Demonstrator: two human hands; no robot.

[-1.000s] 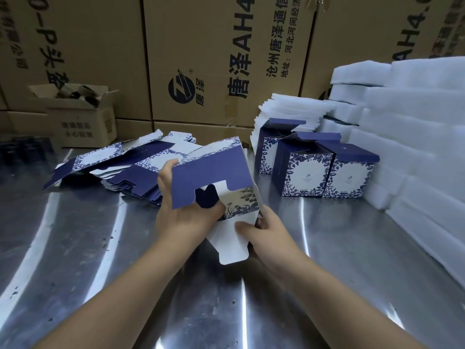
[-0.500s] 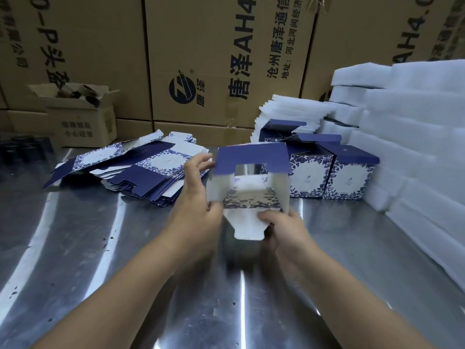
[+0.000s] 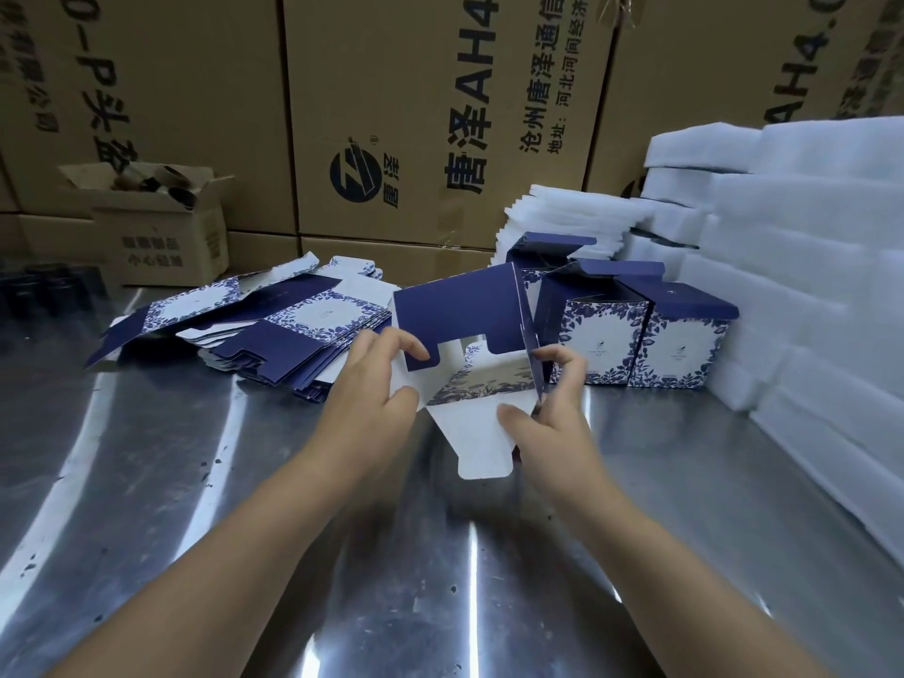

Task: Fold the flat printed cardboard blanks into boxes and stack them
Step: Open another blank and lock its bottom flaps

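Observation:
Above the steel table I hold a half-opened navy and white floral cardboard blank [image 3: 460, 310], its open end facing me. A white flap [image 3: 477, 442] hangs toward me. My left hand [image 3: 376, 398] grips the blank's left wall, fingers on the notched navy flap. My right hand [image 3: 553, 413] pinches its right wall, thumb on the white flap. A pile of flat blanks [image 3: 274, 325] lies behind and to the left. Three folded boxes [image 3: 680, 345] stand behind and to the right, their lids raised.
Stacks of white foam sheets [image 3: 807, 266] line the right side and back right. Large printed brown cartons [image 3: 440, 115] wall off the back. A small open carton [image 3: 156, 227] and dark jars [image 3: 44, 286] sit at the back left. The steel table [image 3: 440, 555] is bare near me.
The blank has gone from a tilted, nearly flat sleeve to a squared-open tube facing me. Both hands have shifted their grip to its side walls, and the white flap now hangs lower.

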